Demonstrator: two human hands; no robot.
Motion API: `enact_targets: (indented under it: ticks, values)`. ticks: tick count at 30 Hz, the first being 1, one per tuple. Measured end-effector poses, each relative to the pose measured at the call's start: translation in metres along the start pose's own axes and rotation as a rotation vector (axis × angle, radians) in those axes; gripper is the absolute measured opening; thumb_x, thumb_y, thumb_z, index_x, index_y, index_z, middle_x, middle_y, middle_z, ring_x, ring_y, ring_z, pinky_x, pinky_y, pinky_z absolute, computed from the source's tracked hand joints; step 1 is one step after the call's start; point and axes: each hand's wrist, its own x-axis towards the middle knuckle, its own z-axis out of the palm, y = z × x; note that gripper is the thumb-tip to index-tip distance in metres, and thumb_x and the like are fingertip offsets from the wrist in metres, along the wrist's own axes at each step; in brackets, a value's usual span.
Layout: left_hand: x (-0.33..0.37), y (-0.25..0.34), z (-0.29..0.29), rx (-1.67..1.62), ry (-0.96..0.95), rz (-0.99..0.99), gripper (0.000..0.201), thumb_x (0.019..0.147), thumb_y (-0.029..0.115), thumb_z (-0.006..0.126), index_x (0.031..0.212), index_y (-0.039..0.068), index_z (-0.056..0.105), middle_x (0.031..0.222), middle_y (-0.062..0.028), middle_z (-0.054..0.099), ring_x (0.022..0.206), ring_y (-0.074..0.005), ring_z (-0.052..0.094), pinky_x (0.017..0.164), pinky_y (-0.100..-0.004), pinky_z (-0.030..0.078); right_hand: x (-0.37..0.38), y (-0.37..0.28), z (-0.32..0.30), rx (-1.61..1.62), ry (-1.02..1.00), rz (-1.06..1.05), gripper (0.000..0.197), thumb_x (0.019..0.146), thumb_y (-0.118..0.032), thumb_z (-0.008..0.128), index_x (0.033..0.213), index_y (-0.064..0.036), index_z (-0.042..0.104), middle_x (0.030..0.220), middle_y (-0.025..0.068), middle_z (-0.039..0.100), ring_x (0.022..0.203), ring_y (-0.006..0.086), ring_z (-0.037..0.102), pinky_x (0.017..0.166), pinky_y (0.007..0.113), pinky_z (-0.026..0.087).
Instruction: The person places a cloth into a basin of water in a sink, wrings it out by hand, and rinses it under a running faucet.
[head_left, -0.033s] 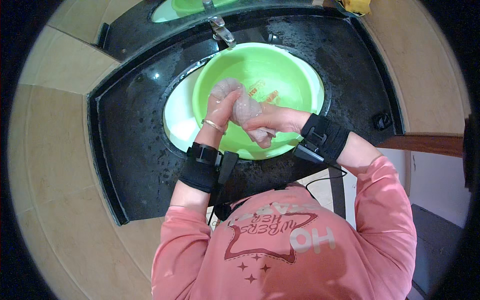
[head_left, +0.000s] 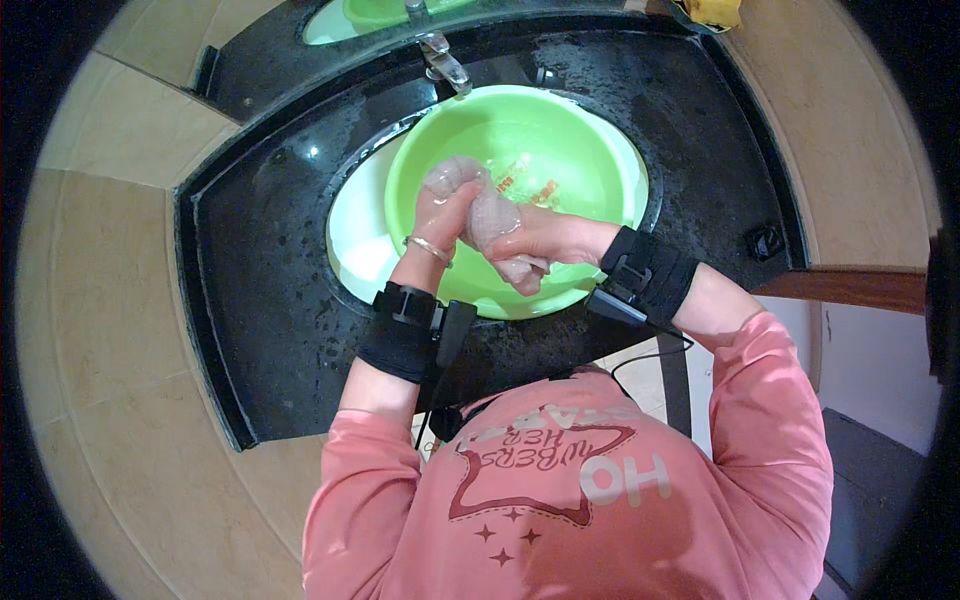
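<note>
Versus earlier frame: left hand (head_left: 447, 208) and right hand (head_left: 550, 237) essentially unmoved; orange marks (head_left: 545, 193) beyond the right hand appear slightly altered in shape. Cloth (head_left: 492, 218): pale greyish, wet-looking, bunched into a twisted roll, grasped by both hands above the green basin (head_left: 600, 150); its folded end protrudes bodyward of the right hand.

Right hand (head_left: 560, 236) — most fingertips hidden from me by cloth (head_left: 492, 217). Sink (head_left: 360, 235) partly covered by basin (head_left: 632, 185). Black item (head_left: 765, 242) near counter's (head_left: 275, 310) right edge — too small, I can't identify. Yellow thing (head_left: 718, 14) cut off at view's top.
</note>
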Motion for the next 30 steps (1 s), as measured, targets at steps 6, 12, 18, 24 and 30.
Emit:
enact_targets:
  ticks: [6,12,18,24,30]
  values:
    - [0.015,-0.020,0.001,0.510,0.080,0.130,0.029,0.069,0.018,0.064,0.090,-0.001,0.063,0.096,-0.0177,0.063,0.088,-0.0290,0.062,0.079,-0.0355,0.048,0.029,0.011,-0.005,-0.830,0.326,0.024,0.033,0.067,-0.025,0.063,0.090,-0.0021,0.059,0.078,0.0135,0.062,0.067,0.0255,0.061,0.058,0.033,0.049]
    - [0.011,-0.026,0.002,0.815,0.330,0.101,0.047,0.068,0.022,0.067,0.101,-0.009,0.052,0.094,-0.0246,0.061,0.086,-0.0336,0.062,0.079,-0.0368,0.048,0.022,0.015,0.015,-0.893,0.491,-0.131,0.033,0.069,-0.025,0.064,0.092,-0.0024,0.060,0.075,0.0124,0.064,0.070,0.0233,0.062,0.066,0.033,0.049]
    - [-0.008,0.006,0.015,0.042,0.024,0.008,0.048,0.080,0.025,0.063,0.112,-0.006,0.048,0.109,-0.0146,0.056,0.099,-0.0231,0.056,0.083,-0.0335,0.046,0.015,0.013,-0.005,-0.668,0.436,-0.463,0.047,0.069,-0.020,0.068,0.107,-0.0002,0.051,0.087,0.0116,0.061,0.074,0.0196,0.061,0.061,0.031,0.049]
    - [-0.038,0.012,0.011,-0.776,-0.294,-0.159,0.048,0.087,0.036,0.057,0.122,0.007,0.044,0.109,-0.0145,0.057,0.098,-0.0256,0.057,0.077,-0.0343,0.050,-0.021,-0.022,0.016,0.212,-0.008,-0.081,0.042,0.075,-0.024,0.070,0.105,-0.0010,0.049,0.083,0.0066,0.057,0.064,0.0133,0.054,0.052,0.024,0.046]
    - [-0.023,0.015,0.022,-0.420,-0.014,-0.108,0.035,0.081,0.020,0.064,0.109,0.001,0.052,0.099,-0.0128,0.060,0.085,-0.0219,0.061,0.071,-0.0319,0.051,-0.010,-0.011,-0.005,-0.017,-0.025,-0.041,0.039,0.074,-0.028,0.070,0.098,-0.0006,0.054,0.081,0.0077,0.059,0.067,0.0143,0.057,0.056,0.026,0.047]
